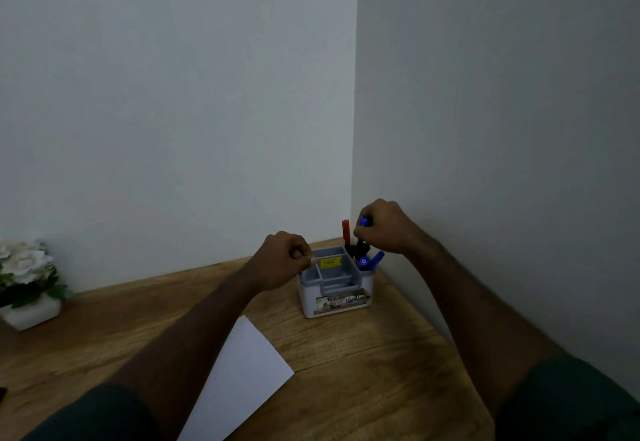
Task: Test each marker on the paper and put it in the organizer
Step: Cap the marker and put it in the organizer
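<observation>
Best lowered straight into the organizer's [335,288] far right compartment, blue marker [362,232] pinched in curled right hand [384,227], left hand [282,260] curled at left rim, paper [249,368] nearer.

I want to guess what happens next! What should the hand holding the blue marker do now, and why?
Probably push the blue marker the rest of the way down and let go. The right hand grips its top, and its lower end is already in the organizer compartment where a red marker stands. The left hand is by the organizer's rim.
</observation>
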Tool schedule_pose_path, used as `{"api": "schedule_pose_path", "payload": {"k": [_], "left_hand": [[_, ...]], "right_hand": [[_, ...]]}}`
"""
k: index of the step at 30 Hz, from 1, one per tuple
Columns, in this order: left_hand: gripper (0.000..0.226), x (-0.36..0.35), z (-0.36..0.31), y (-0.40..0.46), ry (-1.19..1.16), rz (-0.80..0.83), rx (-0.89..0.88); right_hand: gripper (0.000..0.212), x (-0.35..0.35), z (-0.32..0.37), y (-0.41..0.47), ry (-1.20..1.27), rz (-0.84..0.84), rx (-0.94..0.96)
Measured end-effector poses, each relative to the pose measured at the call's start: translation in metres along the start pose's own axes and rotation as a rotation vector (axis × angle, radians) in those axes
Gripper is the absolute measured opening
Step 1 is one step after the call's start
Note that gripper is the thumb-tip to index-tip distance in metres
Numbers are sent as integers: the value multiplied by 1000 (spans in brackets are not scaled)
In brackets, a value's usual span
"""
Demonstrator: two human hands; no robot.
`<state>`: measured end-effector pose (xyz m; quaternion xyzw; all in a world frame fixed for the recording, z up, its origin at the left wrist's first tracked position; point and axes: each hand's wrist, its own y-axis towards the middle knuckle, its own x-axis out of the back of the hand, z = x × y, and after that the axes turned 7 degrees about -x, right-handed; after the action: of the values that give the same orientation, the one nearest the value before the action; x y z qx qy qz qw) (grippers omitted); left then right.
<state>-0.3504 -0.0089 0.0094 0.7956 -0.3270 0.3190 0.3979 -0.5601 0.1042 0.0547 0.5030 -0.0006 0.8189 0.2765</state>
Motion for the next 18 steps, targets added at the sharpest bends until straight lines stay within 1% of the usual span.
{"api": "schedule_pose_path", "payload": {"k": [4,6,8,9,10,13,15,18], "left_hand": [[12,0,-1,0,11,15,-18],[11,1,0,-1,13,12,-20],[11,2,2,-2,14,1,-20],[12,4,2,-4,16,-5,-19],[13,6,2,-6,19,-11,-17],[16,14,2,-16,18,-29,-14],[13,22,3,-27,0,-45,1],[9,36,7,-51,-14,-61,40]], "right_hand": [[18,-15,-3,6,-60,121,-40],[28,-20,-3,6,-76,160,-39],[35,-19,-2,6,-38,134,-26],[35,-18,0,4,-19,97,-7],[31,-15,3,2,-5,53,15],[5,-10,20,-9,58,-113,102],[9,-14,39,-19,81,-152,157],[9,-36,71,-31,94,-102,250]]}}
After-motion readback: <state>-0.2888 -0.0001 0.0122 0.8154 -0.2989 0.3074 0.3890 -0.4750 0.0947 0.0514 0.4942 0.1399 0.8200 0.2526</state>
